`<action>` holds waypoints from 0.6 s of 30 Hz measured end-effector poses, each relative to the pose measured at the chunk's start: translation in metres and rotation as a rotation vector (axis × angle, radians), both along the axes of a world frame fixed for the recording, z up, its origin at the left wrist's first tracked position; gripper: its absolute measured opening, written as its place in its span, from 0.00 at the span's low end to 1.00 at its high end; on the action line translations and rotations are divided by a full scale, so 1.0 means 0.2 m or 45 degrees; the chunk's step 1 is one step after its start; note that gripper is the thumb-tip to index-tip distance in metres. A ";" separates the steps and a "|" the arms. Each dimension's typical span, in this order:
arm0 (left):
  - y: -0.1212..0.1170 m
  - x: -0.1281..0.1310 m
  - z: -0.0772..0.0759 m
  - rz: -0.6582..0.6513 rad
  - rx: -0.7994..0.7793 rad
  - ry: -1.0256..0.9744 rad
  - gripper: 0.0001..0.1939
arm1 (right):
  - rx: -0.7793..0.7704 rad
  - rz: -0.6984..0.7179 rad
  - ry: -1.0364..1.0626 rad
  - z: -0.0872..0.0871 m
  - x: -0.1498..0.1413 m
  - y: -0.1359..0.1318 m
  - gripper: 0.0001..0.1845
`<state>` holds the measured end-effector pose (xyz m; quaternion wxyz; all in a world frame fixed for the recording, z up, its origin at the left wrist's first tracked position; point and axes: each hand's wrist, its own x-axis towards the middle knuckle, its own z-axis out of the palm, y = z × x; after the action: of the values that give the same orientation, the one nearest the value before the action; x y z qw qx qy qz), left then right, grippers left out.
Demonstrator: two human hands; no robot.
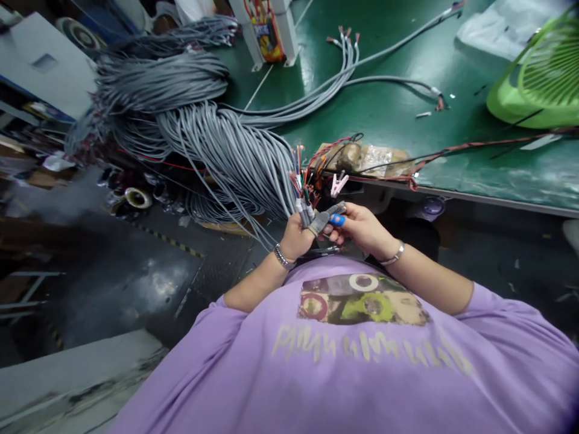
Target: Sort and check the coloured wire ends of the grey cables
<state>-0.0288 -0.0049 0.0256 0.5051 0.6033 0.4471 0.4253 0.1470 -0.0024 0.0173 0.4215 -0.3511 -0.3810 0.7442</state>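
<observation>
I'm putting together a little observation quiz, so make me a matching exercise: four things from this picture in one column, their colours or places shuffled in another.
1. Heaped cables
2. Fan
3. Clothespin
4. Shirt

A. Bright green, on the tabletop's right side
B. Light purple
C. Grey, left of the fan
D. Pale pink

Pairs: 1-C; 2-A; 3-D; 4-B.

We can read no word surely: pale script (382, 346) on the purple cloth shirt (362, 389), nearer us than the grey looped cable bundle (235, 141), and print (262, 30) on the yellow-and-red packet (271, 47) beyond it are unclear.
</observation>
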 end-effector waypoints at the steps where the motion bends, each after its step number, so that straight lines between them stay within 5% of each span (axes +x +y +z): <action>1: 0.00 0.00 0.01 0.028 -0.009 -0.002 0.27 | -0.030 -0.017 0.015 0.00 0.00 0.01 0.27; 7: -0.02 0.02 0.03 0.004 -0.094 0.077 0.25 | -0.126 -0.160 -0.057 0.00 0.01 0.01 0.24; 11: -0.03 0.01 0.01 -0.015 -0.119 0.103 0.22 | 0.026 -0.220 -0.117 0.03 -0.02 0.02 0.23; 18: -0.02 0.02 0.04 0.286 -0.254 -0.282 0.22 | 0.151 -0.271 -0.180 0.03 -0.05 0.01 0.25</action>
<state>-0.0258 -0.0087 0.0338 0.5580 0.4460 0.4932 0.4965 0.1378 -0.0006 0.0231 0.4903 -0.4155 -0.4135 0.6450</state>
